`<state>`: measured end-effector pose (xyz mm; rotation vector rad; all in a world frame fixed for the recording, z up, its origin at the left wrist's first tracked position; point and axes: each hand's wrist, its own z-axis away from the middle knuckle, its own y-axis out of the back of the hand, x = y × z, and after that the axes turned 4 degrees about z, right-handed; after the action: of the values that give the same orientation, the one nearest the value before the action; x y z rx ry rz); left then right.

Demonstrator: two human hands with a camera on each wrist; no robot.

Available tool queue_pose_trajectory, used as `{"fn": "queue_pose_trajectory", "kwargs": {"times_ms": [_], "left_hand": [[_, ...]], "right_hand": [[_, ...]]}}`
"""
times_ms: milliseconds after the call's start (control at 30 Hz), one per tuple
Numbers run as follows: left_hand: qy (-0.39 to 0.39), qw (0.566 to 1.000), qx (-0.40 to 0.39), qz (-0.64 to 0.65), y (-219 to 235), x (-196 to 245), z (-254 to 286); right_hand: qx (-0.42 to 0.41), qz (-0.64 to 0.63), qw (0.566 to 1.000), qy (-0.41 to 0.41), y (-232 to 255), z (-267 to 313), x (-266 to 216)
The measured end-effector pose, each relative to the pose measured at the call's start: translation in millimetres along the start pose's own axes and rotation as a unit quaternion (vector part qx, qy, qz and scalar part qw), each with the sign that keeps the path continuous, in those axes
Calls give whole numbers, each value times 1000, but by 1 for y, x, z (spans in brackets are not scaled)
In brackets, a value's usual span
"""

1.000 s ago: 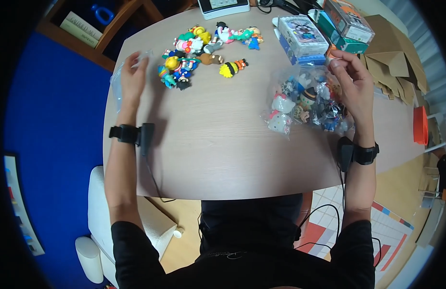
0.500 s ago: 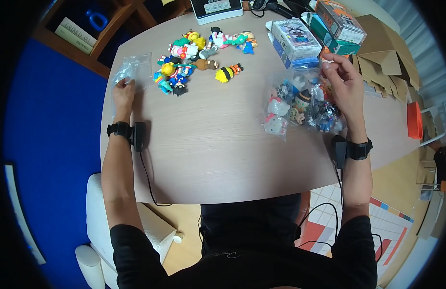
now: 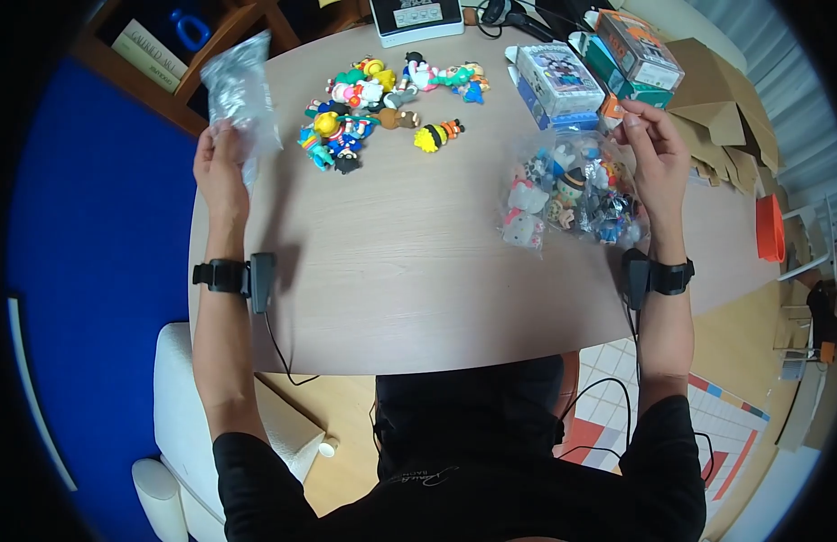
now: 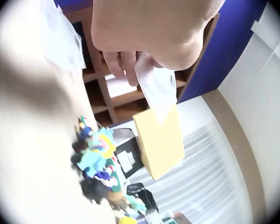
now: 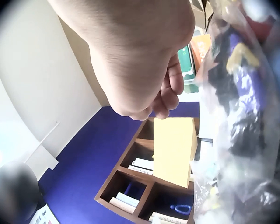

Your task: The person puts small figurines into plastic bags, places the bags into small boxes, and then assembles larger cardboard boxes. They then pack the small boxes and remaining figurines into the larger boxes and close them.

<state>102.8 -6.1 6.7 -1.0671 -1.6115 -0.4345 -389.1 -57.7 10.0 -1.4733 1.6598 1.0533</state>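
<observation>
A crinkled clear plastic bag [image 3: 242, 90] is pinched in my left hand [image 3: 221, 181], raised over the table's left side; in the left wrist view the bag [image 4: 156, 86] hangs from the fingertips. My right hand [image 3: 658, 167] hovers loosely curled beside a clear bag of figurines [image 3: 572, 190]. In the right wrist view its fingers [image 5: 170, 93] show nothing between them, and the bag of figurines [image 5: 247, 116] stands close by. Loose toy figures [image 3: 346, 126] lie heaped on the table near the left hand, a yellow-and-orange figure [image 3: 436, 135] a little apart from them.
Several toy boxes [image 3: 563, 81] stand at the back right, with brown cardboard [image 3: 721, 108] beside them. A white device [image 3: 418, 20] sits at the table's back edge. Wrist cables run off the table's front. An orange bin [image 3: 769, 228] is at the far right.
My left hand has gone down to the plastic bag on the table, gripped it and lifted it. The right hand has stayed close to the bag of figurines.
</observation>
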Motion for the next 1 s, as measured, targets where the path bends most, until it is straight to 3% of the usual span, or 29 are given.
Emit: {"fn": "queue_pose_trajectory", "kwargs": {"times_ms": [133,200,300,467,533,567,633,733,767,867,1000], "left_hand": [[115,973,-196,53,-32,20,48],[125,956,-265,24,-49,22,74],[156,925,-344,28,-58,8,91],[171,928,-332,6,-60,9,98],[164,939,-302,10,-59,12,98],[54,969,-239,-38,-62,11,96],[-162,972,-99,-136,-66,8,91],[-212,962,-135,-102,-46,23,91],[-177,954,-207,-125,-44,31,96],[-100,937,-305,-139,-56,34,104],[-36,927,-297,-224,-56,28,107]], "right_hand": [[-71,8,997,-8,-30,11,-33],[-186,-22,982,-7,-55,16,-52],[-268,-57,956,-108,-88,21,-69],[-390,-37,903,-175,-115,6,-66],[-398,23,897,-193,-128,0,-77],[-400,53,893,-201,-134,-2,-83],[-379,31,900,-211,-146,-2,-92],[-337,-4,926,-171,-169,10,-93],[-320,-15,935,-150,-177,14,-91],[-341,-74,927,-138,-198,23,-75],[-346,-112,910,-197,-205,25,-61]]}}
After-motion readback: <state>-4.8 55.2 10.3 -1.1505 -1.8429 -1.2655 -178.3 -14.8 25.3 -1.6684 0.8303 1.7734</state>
